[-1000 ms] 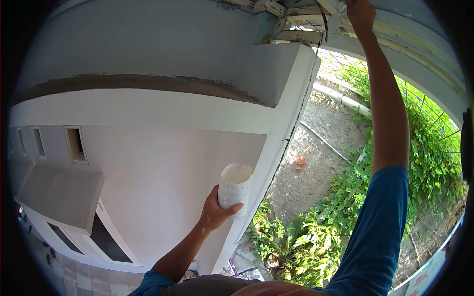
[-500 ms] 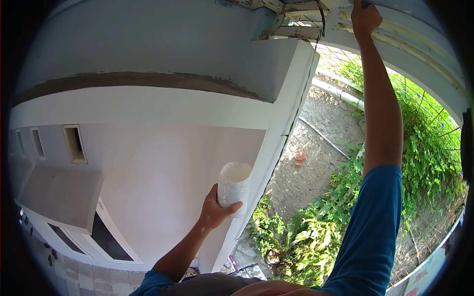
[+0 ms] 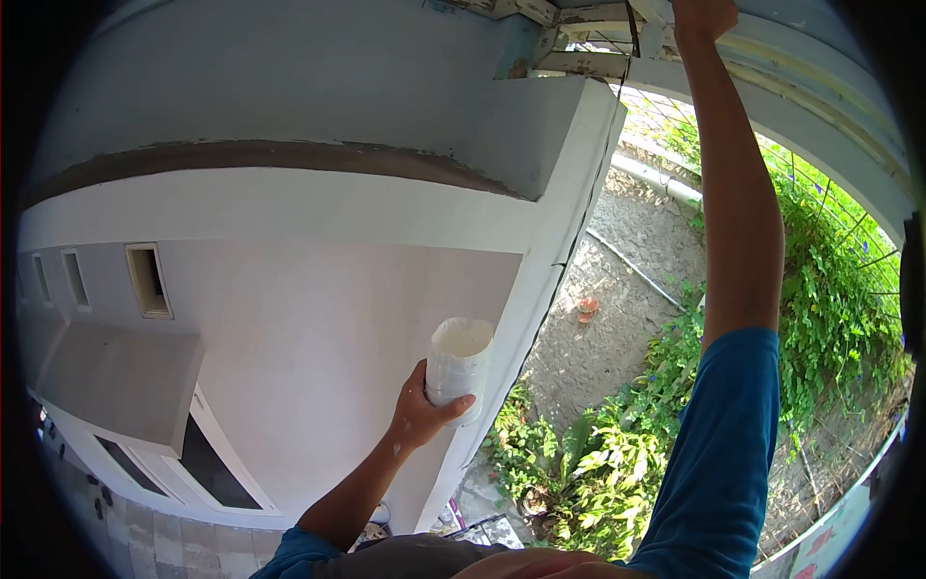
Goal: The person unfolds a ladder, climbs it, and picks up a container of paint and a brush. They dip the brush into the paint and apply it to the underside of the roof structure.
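Note:
My left hand [image 3: 422, 409] is wrapped round a white, open-topped plastic cup [image 3: 459, 374], possibly a cut-down bottle, held upright at chest height. Its inside looks whitish, and pale specks mark my fingers and wrist. High overhead, my right hand [image 3: 705, 19] is closed near the pale roof beams [image 3: 772, 77]. The top edge of the view cuts off its fingers and whatever they grip. Bluish-grey ceiling surface lies just beyond that hand.
A white ledge [image 3: 289, 207] runs to a corner by a dark cable [image 3: 557, 299]. Below left are a canopy [image 3: 121, 381] and tiled ground [image 3: 183, 550]. Green plants [image 3: 617, 463], a grey earthen patch [image 3: 617, 261] and wire mesh lie to the right. Peeling timbers [image 3: 588, 63] cross the top.
My right hand has moved slightly up and left, further out of view. A dark bit seen at its fingers before is now out of frame. The left hand and cup have stayed nearly still.

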A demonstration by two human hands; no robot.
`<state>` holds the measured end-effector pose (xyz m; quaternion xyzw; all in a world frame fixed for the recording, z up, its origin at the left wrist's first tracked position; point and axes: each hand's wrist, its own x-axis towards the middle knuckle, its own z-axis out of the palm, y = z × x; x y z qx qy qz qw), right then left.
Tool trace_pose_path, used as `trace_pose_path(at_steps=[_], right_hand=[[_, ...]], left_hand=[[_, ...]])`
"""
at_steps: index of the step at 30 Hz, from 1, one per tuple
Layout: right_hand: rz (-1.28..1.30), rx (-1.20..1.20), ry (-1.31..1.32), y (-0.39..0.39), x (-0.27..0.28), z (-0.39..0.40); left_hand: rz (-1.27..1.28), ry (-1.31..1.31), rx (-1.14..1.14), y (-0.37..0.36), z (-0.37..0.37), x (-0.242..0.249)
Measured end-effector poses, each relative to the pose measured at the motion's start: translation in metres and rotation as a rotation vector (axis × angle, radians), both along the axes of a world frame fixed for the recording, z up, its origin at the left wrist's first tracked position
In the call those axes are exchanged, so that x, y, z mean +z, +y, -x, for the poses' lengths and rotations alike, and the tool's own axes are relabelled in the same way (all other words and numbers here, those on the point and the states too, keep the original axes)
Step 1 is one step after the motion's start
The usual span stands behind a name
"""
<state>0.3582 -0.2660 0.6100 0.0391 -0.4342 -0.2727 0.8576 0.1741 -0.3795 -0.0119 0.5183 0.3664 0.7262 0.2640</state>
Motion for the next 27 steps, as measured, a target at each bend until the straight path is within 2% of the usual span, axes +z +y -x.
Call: trace_pose_path(at_steps=[1, 5, 7, 8, 10, 11, 13, 17, 19, 20, 21, 23, 24, 25, 27], right_hand=[[0.011, 0.183, -0.067, -0.005, -0.002, 0.001], [0.028, 0.351, -0.145, 0.023, 0.003, -0.012], [0.154, 0.022, 0.013, 0.038, -0.002, -0.022], [0.153, 0.022, 0.011, 0.045, -0.002, -0.026], [-0.001, -0.245, 0.154, 0.057, 0.000, -0.033], [-0.002, -0.243, 0.152, 0.058, 0.000, -0.035], [-0.129, -0.411, 0.136, 0.062, 0.003, -0.035], [-0.078, -0.464, 0.116, 0.049, 0.005, -0.010], [-0.122, -0.377, 0.168, 0.032, 0.007, 0.007], [0.017, -0.186, 0.050, 0.017, 0.003, 0.006], [0.017, -0.187, 0.050, 0.012, 0.006, 0.003], [0.092, 0.159, 0.045, 0.006, 0.010, -0.004], [0.190, 0.178, 0.014, 0.009, 0.015, -0.017], [0.191, 0.177, 0.011, 0.020, 0.023, -0.027], [0.114, -0.177, 0.205, 0.058, 0.047, -0.043]], left_hand=[[0.008, 0.010, 0.003, -0.001, 0.000, 0.001], [0.003, 0.006, 0.006, -0.001, 0.001, -0.001], [-0.002, -0.003, 0.004, 0.001, 0.002, -0.005], [-0.004, -0.006, 0.004, -0.001, 0.002, -0.004], [-0.015, -0.006, 0.019, -0.004, 0.003, -0.002], [-0.016, -0.008, 0.021, -0.005, 0.004, -0.002], [-0.014, -0.018, 0.009, -0.007, 0.006, -0.003], [-0.004, -0.012, 0.016, -0.008, 0.007, -0.003], [-0.009, 0.002, 0.026, -0.008, 0.006, -0.003], [-0.006, 0.004, 0.024, -0.009, 0.005, -0.003], [-0.009, 0.000, 0.017, -0.008, 0.004, -0.002], [-0.010, -0.009, 0.012, -0.008, 0.005, -0.002], [-0.004, -0.002, 0.020, -0.008, 0.006, -0.003], [0.003, 0.003, 0.027, -0.008, 0.007, -0.004], [0.004, -0.005, 0.025, -0.007, 0.009, -0.004]])
